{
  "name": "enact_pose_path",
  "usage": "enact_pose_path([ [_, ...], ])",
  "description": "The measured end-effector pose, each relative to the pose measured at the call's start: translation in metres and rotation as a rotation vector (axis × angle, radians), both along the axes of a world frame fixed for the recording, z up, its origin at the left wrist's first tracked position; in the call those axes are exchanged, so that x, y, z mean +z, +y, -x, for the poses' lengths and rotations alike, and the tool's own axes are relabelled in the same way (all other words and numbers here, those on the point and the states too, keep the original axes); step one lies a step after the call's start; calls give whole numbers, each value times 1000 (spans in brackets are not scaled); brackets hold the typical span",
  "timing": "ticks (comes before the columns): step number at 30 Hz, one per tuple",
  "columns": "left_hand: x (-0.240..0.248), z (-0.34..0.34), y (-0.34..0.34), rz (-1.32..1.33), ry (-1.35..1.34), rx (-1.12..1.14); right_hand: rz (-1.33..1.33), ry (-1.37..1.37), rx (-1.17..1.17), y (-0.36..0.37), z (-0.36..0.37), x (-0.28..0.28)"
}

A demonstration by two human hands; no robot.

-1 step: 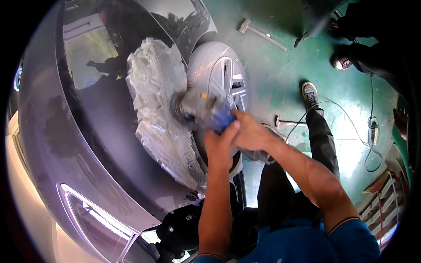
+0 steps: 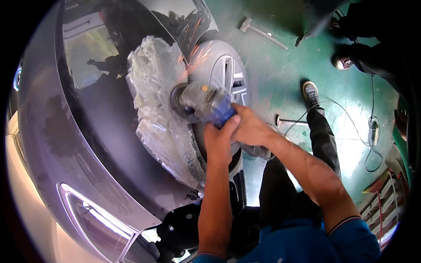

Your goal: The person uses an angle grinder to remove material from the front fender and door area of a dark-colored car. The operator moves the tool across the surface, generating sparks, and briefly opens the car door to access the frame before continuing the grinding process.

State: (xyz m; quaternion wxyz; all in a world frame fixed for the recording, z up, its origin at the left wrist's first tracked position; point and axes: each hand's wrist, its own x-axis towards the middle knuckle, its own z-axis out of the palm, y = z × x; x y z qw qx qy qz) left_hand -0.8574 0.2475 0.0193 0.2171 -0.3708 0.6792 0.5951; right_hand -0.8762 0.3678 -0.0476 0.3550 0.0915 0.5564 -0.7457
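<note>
An angle grinder (image 2: pixel 204 105) with a blue body is gripped by both my hands. My left hand (image 2: pixel 220 142) is closed round the near side of its body. Beside it, my right hand (image 2: pixel 250 127) wraps the tool farther back; part of its grip is hidden. The grinder's disc (image 2: pixel 177 97) is at the wheel-arch edge of a grey car panel (image 2: pixel 127 144), on a rough, bare-metal patch (image 2: pixel 151 90). Orange sparks (image 2: pixel 197 59) fly from there past the tyre (image 2: pixel 208 55).
A hammer (image 2: pixel 263 34) lies on the green floor at the far side, and a second hammer (image 2: pixel 293 122) near my shoe (image 2: pixel 310 93). A cable (image 2: pixel 346 111) loops across the floor. Another person's dark-clad legs (image 2: pixel 372 57) stand at far right.
Sparks now show above the disc, where none showed before. The grinder and my hands have hardly shifted.
</note>
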Motion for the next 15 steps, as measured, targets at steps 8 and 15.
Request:
enact_pose_path([
  [8,-16,-11,5,-173,135,128,-346,273,115,10,-7,16],
  [15,-25,-7,13,-203,173,158,-379,302,116,16,-2,10],
])
